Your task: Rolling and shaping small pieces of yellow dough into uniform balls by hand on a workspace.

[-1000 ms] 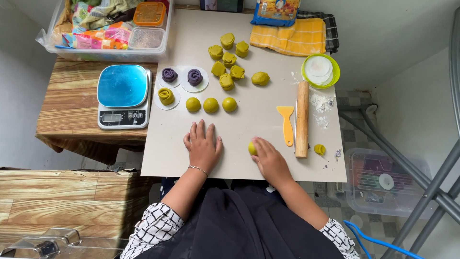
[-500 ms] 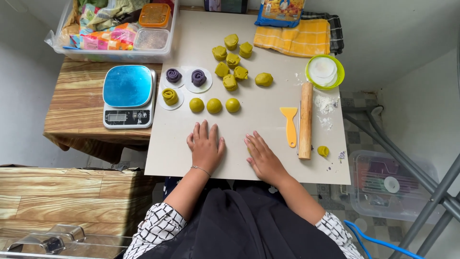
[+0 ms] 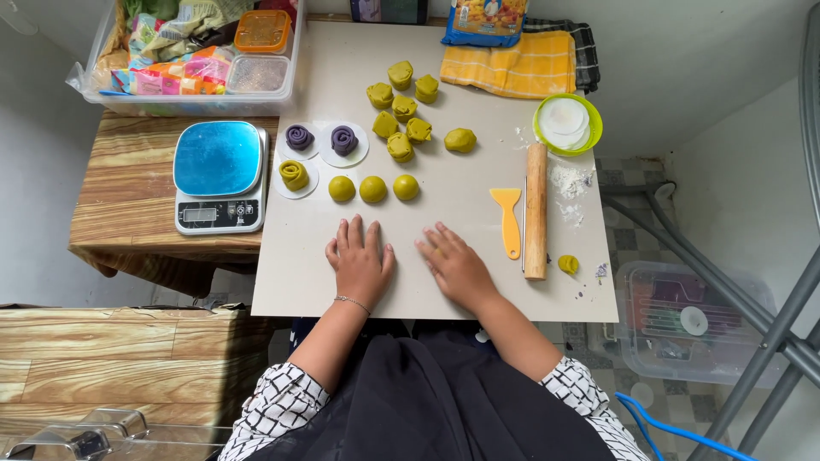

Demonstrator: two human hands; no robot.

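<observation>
Both hands flat on board (image 3: 444, 282).
Left hand (image 3: 360, 263) open, empty; right hand (image 3: 455, 266) palm-down (dough possibly beneath, unclear). Three balls (image 3: 373, 189) just beyond; scraper (image 3: 507, 218) right.

Blue-and-yellow snack bag (image 3: 483, 20) at table's far edge, on yellow cloth. Colourful wrapped packets (image 3: 175, 68) inside clear bin, far left. Small grey display (image 3: 199, 214) on blue-topped scale's front.

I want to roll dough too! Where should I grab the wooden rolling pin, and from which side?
Grab the wooden rolling pin around its middle, coming down from above. It lies flat, lengthwise away from the person, with the yellow scraper close on its left, so reach from the right side, where the board is barer.
</observation>
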